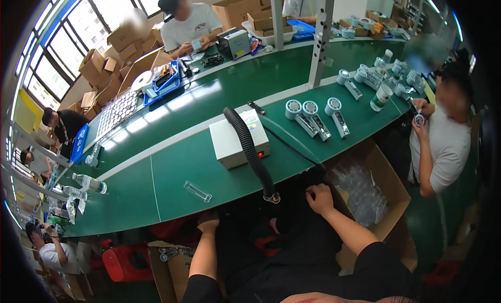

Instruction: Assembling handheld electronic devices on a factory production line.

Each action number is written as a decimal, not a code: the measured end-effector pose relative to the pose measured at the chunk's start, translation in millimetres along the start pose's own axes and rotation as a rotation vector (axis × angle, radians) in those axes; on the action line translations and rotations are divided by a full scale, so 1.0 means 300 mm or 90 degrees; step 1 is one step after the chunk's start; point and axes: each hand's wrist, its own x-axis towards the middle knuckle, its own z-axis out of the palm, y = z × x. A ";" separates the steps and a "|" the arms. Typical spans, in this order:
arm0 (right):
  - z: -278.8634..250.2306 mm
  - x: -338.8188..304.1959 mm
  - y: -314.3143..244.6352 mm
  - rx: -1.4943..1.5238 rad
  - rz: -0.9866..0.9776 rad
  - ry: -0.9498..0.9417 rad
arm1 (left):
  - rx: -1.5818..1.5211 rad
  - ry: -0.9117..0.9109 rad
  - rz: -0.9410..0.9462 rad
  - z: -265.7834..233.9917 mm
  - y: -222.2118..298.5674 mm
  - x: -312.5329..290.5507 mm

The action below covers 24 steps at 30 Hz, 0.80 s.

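Note:
My left hand (208,220) rests in front of the table's front edge, below a clear plastic strip-shaped part (198,192) lying on the green tabletop. Its fingers are too dark and blurred to read. On the other side, my right hand (319,197) lies low beside the cardboard box (389,227), thumb and fingers slightly apart, with nothing visible in it. Between my hands hangs the end of a black flexible hose (245,141). The hose arches over a white box-shaped machine (224,141) with a lit red switch.
Several handheld devices with round pale-blue heads (310,108) lie right of the machine. Clear plastic parts (360,191) fill the box at my right. A second carton (163,274) and a red stool (122,262) are at lower left. A co-worker (443,133) sits at right.

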 end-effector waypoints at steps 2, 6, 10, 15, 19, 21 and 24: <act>0.002 -0.008 0.009 0.005 0.009 -0.012 | -0.028 0.068 0.042 0.015 -0.007 -0.018; 0.011 -0.019 0.022 -0.006 -0.007 0.003 | -0.082 0.044 0.007 -0.036 0.011 -0.071; 0.034 -0.020 0.044 -0.041 0.014 -0.059 | -0.079 0.079 -0.013 -0.034 0.003 -0.099; 0.134 0.092 0.119 0.017 -0.018 -0.214 | -0.091 0.065 -0.001 -0.013 -0.111 -0.054; 0.201 0.097 0.189 -0.080 0.014 -0.160 | -0.077 0.073 -0.024 -0.061 -0.047 -0.123; 0.186 0.086 0.171 -0.063 -0.014 -0.133 | -0.141 0.146 -0.024 -0.091 -0.024 -0.167; 0.179 0.066 0.112 -0.111 -0.016 -0.114 | -0.167 0.079 -0.039 -0.091 -0.073 -0.187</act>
